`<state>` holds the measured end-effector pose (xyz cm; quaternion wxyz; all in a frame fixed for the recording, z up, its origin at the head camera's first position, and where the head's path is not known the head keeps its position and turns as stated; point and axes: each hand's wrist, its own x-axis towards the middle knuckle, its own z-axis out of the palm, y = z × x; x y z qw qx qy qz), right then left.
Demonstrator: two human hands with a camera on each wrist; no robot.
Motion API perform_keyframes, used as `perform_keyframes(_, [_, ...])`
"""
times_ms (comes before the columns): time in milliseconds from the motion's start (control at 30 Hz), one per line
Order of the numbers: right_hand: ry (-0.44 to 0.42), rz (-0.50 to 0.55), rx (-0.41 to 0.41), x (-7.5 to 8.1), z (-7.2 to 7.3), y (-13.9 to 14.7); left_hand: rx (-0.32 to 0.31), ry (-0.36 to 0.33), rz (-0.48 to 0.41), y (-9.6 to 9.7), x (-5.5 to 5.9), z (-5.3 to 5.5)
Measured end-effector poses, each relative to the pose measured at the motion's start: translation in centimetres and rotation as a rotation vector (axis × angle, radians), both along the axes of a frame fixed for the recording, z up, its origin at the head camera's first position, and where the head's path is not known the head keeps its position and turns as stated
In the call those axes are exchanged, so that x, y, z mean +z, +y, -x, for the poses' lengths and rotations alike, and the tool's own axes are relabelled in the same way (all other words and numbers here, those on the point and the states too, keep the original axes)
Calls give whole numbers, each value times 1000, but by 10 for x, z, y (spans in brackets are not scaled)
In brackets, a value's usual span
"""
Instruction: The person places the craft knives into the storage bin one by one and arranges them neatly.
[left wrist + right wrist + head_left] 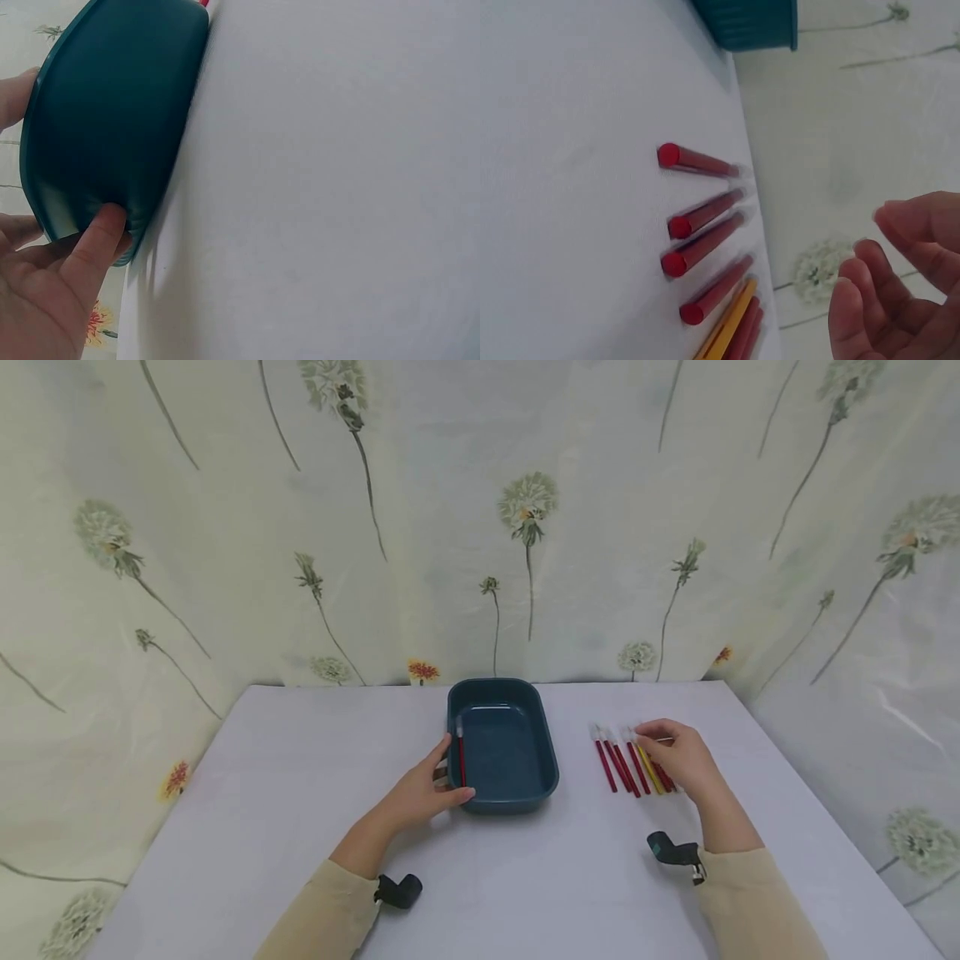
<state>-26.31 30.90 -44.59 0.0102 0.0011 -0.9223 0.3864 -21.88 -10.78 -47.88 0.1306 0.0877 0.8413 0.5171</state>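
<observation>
A dark teal rectangular tray (517, 804) stands at the middle of the table's far half. My left hand (420, 792) holds its left side, thumb at the near rim; in the left wrist view, fingers (97, 244) lie against its outer wall. One slim red pen-like stick (462, 762) with a pale tip lies inside along the left wall. To the right, several similar red sticks (606, 766) with clear tips lie in a row, a yellow stick (649, 770) among them. Over the row's right end is my right hand (678, 756), fingers bent loosely and apart, nothing between them.
The white table (517, 893) ends at the back against a floral curtain (420, 527), which also hangs at both sides. Black wrist cameras (400, 891) stick out from both beige sleeves (757, 902).
</observation>
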Motion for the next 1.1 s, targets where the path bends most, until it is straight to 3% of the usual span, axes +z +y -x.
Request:
perform_keyframes(333, [8, -6, -22, -10, 3, 22, -13, 4, -12, -2, -2, 1])
perform_keyframes(1100, [-246, 60, -85, -36, 21, 45, -31, 0, -25, -4, -1, 1])
